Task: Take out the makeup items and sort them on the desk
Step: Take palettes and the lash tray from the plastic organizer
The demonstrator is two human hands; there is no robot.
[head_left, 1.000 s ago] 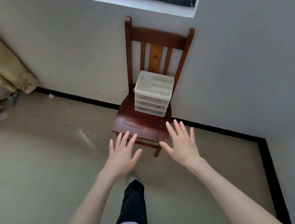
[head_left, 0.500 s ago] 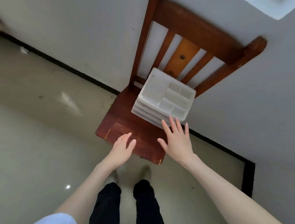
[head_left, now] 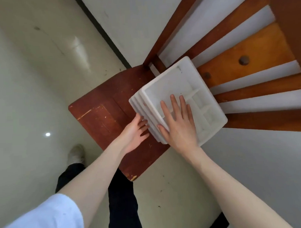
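Note:
A white plastic drawer organiser (head_left: 172, 82) with a divided top tray stands on the seat of a dark red wooden chair (head_left: 101, 116). My right hand (head_left: 178, 125) lies flat over the organiser's top, fingers straight and spread, thumb against the front edge. My left hand (head_left: 134, 132) reaches the organiser's front, where the stacked drawers are; its fingertips touch the drawer fronts and are partly hidden under the rim. No makeup items are visible; the top tray compartments look empty.
The chair back (head_left: 244, 58) rises against a grey wall (head_left: 251, 161) with a black skirting line. My legs in dark trousers and one light shoe (head_left: 75, 153) stand on the pale tiled floor (head_left: 33, 84) before the chair.
I have stepped close to the chair. Both hands moved forward from above the seat edge: the right now rests on the organiser's top, the left touches its drawer fronts.

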